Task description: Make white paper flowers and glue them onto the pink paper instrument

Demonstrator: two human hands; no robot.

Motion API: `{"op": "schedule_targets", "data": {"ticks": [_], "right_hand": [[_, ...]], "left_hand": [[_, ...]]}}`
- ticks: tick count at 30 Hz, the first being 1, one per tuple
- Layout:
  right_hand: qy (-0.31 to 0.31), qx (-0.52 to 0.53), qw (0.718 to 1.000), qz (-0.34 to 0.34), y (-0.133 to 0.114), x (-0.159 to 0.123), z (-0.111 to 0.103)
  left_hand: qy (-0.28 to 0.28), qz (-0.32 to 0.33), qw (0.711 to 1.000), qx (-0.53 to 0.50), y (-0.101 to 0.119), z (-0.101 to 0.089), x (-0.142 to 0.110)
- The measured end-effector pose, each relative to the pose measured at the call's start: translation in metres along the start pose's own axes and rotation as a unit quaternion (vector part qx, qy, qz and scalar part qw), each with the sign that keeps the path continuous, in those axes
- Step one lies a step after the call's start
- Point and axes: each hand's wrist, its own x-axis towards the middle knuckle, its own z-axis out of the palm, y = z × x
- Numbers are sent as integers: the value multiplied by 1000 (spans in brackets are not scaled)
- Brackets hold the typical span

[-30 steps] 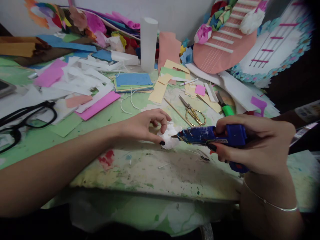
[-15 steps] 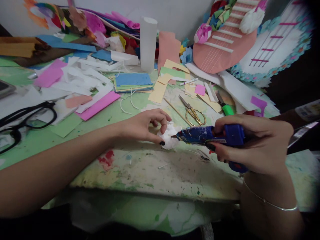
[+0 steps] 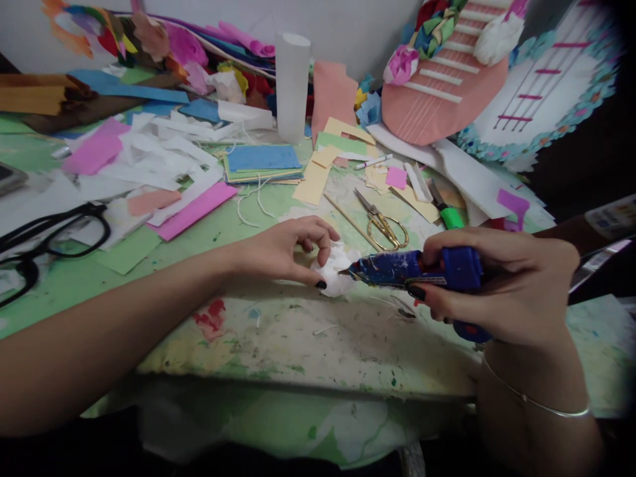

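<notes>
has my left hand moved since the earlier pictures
No, not visibly: judged against the gold-handled scissors, the left hand keeps the same place at the crumpled white paper.

Dim, soft indoor light here, grey and slightly hazy over the table (image 3: 278, 358), colours muted. The crumpled white paper (image 3: 332, 283) comes up pale, its folds nearly washed out. Look below the right hand (image 3: 517, 285): a broad, soft-edged shadow darkens the surface, which fits light from above. Small glints on the gold scissors (image 3: 376, 215), a thin bright line along the bracelet (image 3: 561, 413). Detail holds fairly well in the centre; out right, the white cut-out guitar (image 3: 521, 99) looks stretched and soft. The upper-right corner sinks into black, and the right forearm (image 3: 539, 440) melts into blur low down.
</notes>
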Motion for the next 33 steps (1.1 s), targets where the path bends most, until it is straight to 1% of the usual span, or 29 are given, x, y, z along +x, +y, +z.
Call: {"op": "schedule_targets", "data": {"ticks": [14, 23, 33], "right_hand": [[-5, -19, 1000, -19, 0, 0, -2], [0, -19, 1000, -1, 0, -1, -1], [-17, -8, 999, -33, 3, 1, 1]], "left_hand": [[7, -1, 1000, -4, 0, 1, -1], [2, -4, 1000, -1, 1, 0, 0], [-2, 4, 1000, 0, -1, 0, 0]]}}
